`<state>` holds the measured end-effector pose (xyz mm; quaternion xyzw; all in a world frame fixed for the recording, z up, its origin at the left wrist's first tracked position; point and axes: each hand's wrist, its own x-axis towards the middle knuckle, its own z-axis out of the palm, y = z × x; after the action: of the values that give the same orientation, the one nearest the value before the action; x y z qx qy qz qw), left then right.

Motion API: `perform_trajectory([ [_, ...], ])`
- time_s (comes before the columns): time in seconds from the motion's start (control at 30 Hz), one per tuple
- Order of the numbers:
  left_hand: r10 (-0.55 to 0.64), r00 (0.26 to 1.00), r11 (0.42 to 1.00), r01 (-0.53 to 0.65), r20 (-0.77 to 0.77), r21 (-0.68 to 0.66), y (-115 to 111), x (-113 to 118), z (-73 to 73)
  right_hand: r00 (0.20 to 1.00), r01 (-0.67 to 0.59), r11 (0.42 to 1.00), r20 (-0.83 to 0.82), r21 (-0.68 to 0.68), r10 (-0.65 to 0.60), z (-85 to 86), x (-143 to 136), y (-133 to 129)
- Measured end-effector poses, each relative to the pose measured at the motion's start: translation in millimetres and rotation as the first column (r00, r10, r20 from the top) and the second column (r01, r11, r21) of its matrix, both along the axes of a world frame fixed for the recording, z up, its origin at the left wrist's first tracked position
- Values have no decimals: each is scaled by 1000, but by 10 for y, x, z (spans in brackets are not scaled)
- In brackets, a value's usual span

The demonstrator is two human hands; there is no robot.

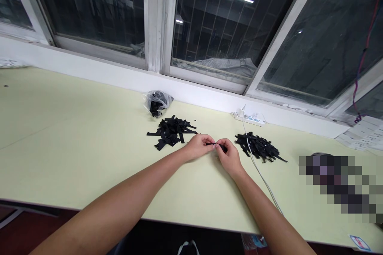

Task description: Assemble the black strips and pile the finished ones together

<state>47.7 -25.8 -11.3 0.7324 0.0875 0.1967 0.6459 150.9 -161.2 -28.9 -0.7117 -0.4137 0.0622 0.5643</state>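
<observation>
My left hand (199, 146) and my right hand (229, 157) meet over the pale green table (179, 183), both pinching one small black strip (211, 144) between their fingertips. Part of the strip is hidden by the fingers. Just left of my left hand lies a loose pile of black strips (173, 129), some with small shiny spots. A second pile of black strips (259, 146) lies to the right of my right hand, with a white cable (254, 163) crossing it.
Behind the left pile is a clear plastic bag (158, 102) holding black pieces. A white power strip (249, 118) lies by the window ledge. At the right, a blurred dark object (338, 181) rests near white stacked items (363, 133).
</observation>
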Motion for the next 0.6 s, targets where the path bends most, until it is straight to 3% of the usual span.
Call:
perform_trajectory([
  [0.3,50,997,988,-58,-59,-141,20,39,-24,916,-100,993,-384,68,119,16,-17,38],
  [0.6,93,990,983,-109,-110,-148,36,46,0,919,-131,991,-369,39,136,35,-3,28],
])
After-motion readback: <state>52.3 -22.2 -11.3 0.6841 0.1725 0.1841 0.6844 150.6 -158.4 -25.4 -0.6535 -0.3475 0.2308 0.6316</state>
